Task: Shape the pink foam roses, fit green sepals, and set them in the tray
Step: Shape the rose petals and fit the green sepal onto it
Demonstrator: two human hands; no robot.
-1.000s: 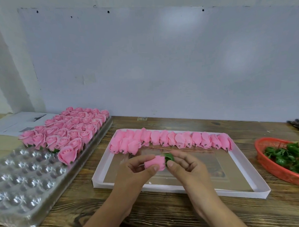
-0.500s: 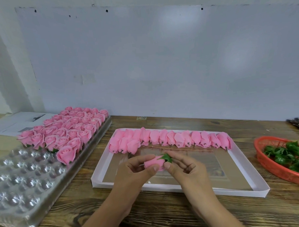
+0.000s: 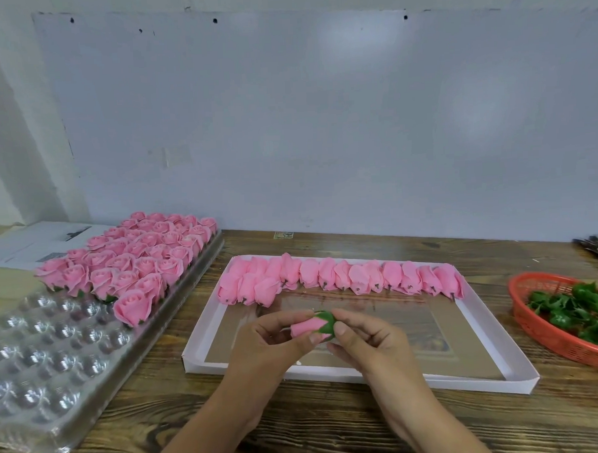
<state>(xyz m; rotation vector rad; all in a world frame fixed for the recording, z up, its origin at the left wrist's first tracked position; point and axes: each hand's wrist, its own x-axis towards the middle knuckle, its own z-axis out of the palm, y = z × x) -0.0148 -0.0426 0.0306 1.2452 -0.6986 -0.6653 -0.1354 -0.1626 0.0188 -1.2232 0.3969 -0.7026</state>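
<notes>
Together, left hand [image 3: 268,344] and right hand [image 3: 364,340] pinch sepal-capped rose [image 3: 309,327].

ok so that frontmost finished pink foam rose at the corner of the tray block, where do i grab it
Pinch the frontmost finished pink foam rose low on its body, near the green base, coming from the front right. That side faces open clear plastic tray cups, while neighbouring roses crowd behind and left.

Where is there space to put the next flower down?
Empty cups fill the near end of the clear tray, in front of the finished roses, which crowd its far end. The white box floor is bare below its row of buds.
</notes>
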